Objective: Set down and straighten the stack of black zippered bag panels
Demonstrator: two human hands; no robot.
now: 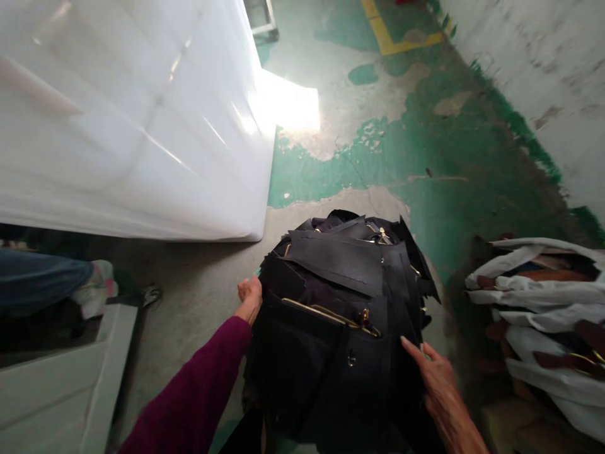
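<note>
A thick stack of black bag panels (pixel 335 261) is in front of me at the lower middle of the head view. Gold zippers (pixel 314 310) and a small metal fitting (pixel 351 360) show on its pieces, whose edges stick out unevenly. My left hand (pixel 250 295), below a purple sleeve, is closed at the stack's left edge. On the opposite side my right hand (pixel 437 375) grips the right edge, thumb on top and the other fingers partly hidden. What bears the stack from below is hidden.
A large plastic-wrapped block (pixel 142 126) stands at upper left. White and brown bag pieces (pixel 543 302) are piled at right. A grey frame (pixel 94 384) and another person's leg and shoe (pixel 97 287) are at lower left. A worn wall (pixel 543 82) borders the green floor (pixel 331 170).
</note>
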